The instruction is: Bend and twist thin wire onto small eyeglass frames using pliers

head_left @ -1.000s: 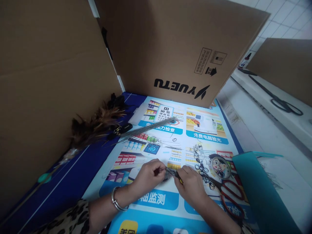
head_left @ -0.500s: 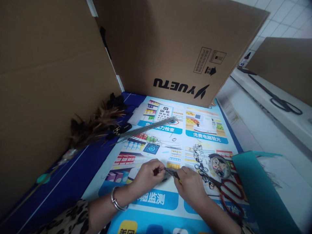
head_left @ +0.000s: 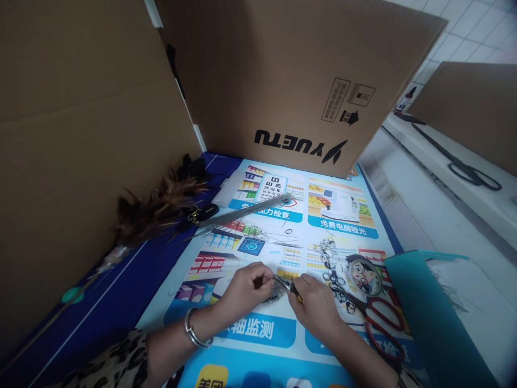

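Note:
My right hand (head_left: 315, 302) is closed around the dark and yellow handles of small pliers (head_left: 285, 283), whose jaws point left. Close to the jaw tips, my left hand (head_left: 252, 284) is pinched, thumb against fingers; what lies in the pinch is too small to make out. Under the pliers there is a small greyish heap (head_left: 277, 294), partly hidden by the hands. Beyond the hands a bundle of thin straight wires (head_left: 250, 209) lies slantwise on the printed mat (head_left: 218, 355). Black wire loops (head_left: 333, 277) are scattered right of the pliers.
Red-handled scissors (head_left: 385, 318) and a clear tape roll (head_left: 364, 276) lie at the right, beside a teal box (head_left: 432, 318) with thin wires in it. Brown feathers (head_left: 165, 194) line the left. Cardboard walls (head_left: 299, 81) stand left and behind. Black scissors (head_left: 464, 167) rest on the right-hand ledge.
The pliers' jaws have shifted very slightly and more of the greyish heap shows under them. Both hands stay almost where they were.

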{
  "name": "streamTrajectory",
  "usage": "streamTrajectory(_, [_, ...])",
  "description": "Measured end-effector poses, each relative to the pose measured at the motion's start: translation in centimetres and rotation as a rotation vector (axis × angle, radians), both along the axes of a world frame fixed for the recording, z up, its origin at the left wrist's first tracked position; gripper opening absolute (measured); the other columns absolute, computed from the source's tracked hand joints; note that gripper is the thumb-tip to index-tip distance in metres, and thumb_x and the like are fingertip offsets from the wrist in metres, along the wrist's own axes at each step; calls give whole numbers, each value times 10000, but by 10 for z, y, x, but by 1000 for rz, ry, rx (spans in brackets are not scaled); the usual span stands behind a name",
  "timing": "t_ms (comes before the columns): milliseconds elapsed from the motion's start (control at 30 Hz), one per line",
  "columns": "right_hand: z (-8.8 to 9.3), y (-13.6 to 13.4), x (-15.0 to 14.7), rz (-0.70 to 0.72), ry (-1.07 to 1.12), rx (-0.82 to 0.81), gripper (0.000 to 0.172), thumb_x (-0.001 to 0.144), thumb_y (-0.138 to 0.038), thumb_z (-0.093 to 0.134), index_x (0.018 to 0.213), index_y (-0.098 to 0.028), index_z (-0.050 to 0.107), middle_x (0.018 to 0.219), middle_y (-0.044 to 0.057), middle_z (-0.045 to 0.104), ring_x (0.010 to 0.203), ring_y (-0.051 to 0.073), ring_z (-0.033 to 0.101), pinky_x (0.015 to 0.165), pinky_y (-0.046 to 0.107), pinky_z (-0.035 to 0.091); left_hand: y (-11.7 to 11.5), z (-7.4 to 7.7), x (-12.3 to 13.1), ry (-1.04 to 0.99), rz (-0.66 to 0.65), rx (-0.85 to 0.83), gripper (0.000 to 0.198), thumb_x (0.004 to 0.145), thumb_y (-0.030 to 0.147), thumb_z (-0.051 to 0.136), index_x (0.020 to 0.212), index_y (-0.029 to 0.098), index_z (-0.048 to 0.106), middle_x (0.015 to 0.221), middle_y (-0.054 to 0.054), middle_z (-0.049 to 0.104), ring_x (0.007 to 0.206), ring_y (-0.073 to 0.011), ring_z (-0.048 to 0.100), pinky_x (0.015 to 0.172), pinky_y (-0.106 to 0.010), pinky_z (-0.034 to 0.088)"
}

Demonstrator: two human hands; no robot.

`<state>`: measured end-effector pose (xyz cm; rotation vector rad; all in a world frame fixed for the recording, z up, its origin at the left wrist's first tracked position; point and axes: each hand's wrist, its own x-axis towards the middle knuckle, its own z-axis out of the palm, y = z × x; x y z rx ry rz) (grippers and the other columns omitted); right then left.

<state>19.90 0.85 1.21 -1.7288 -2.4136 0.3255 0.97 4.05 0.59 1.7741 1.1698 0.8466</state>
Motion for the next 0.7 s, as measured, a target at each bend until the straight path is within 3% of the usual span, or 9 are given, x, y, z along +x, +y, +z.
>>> streamTrajectory(700, [-1,2,2,16,40,42,141,833,-284,450,774,-176,519,764,24,533,718,127,481,571,222,271,1,0,-1,-90,13,-84,86,731,137,485,659,138,531,615,14,478,583,-101,435,529,-195,348])
